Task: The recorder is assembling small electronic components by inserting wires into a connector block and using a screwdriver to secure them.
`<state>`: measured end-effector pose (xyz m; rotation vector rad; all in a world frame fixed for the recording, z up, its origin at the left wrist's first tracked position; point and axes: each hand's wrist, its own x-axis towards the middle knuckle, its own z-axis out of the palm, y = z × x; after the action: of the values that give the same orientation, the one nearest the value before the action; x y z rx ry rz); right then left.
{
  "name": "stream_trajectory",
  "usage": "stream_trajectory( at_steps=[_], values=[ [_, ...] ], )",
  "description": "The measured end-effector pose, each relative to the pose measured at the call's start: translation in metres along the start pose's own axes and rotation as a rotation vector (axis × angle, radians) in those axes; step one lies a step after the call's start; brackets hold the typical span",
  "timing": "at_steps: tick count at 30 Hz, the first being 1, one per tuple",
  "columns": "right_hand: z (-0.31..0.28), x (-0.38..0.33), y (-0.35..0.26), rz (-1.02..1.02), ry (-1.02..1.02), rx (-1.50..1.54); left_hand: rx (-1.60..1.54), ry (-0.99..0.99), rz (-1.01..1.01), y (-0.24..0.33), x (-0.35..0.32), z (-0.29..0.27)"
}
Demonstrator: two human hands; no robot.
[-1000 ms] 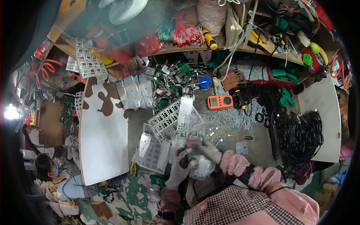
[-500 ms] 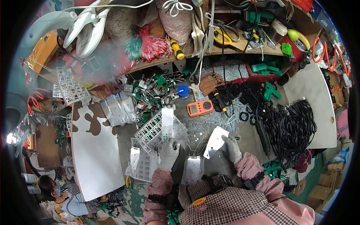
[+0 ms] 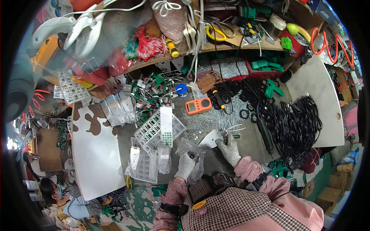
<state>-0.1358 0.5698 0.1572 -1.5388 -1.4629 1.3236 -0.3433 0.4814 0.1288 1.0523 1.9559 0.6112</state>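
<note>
My left hand (image 3: 186, 166), in a grey-white knit glove, is closed on a crumpled clear plastic bag (image 3: 198, 168) near the front edge of the bench. To its right my gloved right hand (image 3: 230, 153) grips a white plate (image 3: 210, 139) by its right end, thumb and fingers pinched on it. The plate is tilted, and its right end is partly hidden by the hand. Thin white wires (image 3: 234, 128) stick out just beyond my right fingers. Left of my left hand lie a white strip with small green dots (image 3: 166, 127) and clear plastic packets (image 3: 163, 158).
A grid sheet of small parts (image 3: 151, 129) lies at left, below a heap of green circuit pieces (image 3: 154, 90). An orange meter (image 3: 198, 106) sits beyond my hands among loose metal pins. Black cables (image 3: 298, 127) pile up at right. A co-worker (image 3: 58, 192) is at far left.
My left hand has left the white strip, moved right and closed on a clear bag. My right hand has shifted slightly left, and the plate has tilted. The view has shifted slightly.
</note>
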Motion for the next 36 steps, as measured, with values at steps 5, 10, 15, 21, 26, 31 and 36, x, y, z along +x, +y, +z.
stream_trajectory(
  at_steps=[5,10,15,21,26,31,36],
  values=[
    [-0.026,-0.005,0.032,-0.05,0.103,0.027,0.035,-0.113,0.028,0.008,-0.007,0.019],
    [-0.036,-0.014,0.054,0.036,0.2,0.118,0.363,0.048,0.244,0.007,-0.008,0.034],
    [-0.04,-0.021,0.044,0.32,0.086,0.612,0.248,0.025,0.043,-0.001,0.002,0.033],
    [-0.022,-0.019,0.038,0.16,0.045,0.638,-0.1,0.04,0.114,0.002,0.001,0.034],
    [-0.023,-0.015,0.033,-0.01,0.077,0.098,-0.321,0.016,-0.031,0.006,0.001,0.034],
    [-0.013,-0.006,0.028,0.059,-0.025,0.572,-0.297,0.078,0.08,0.041,-0.016,0.029],
    [-0.031,0.002,-0.004,-0.086,-0.333,0.037,0.015,0.049,0.373,0.089,-0.034,0.001]
  ],
)
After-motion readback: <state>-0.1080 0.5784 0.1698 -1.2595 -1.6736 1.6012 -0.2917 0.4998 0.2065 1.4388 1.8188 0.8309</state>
